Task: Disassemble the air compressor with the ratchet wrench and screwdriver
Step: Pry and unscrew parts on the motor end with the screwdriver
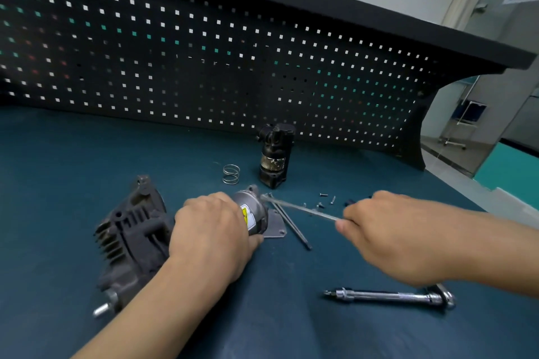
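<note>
- The air compressor (131,239) — a dark, finned casting with a grey motor housing (250,207) bearing a yellow label — is laid on its side on the blue counter (87,154), left of centre.
- The housing is gripped by the left hand (210,230), fingers curled over it.
- A long thin rod (300,208), blurred, is pinched in the right hand (390,230); its far tip is at the housing's end.
- The ratchet wrench (390,296) is laid beneath the right forearm.
- A spring (231,174), a black cylindrical part (274,154), small screws (322,201), long bolts (291,227) and a flat plate (275,226) are scattered around the housing.

motor housing (254,206) half hidden under left hand (210,233), thin rod (300,208) blurred (kind unclear)
</note>
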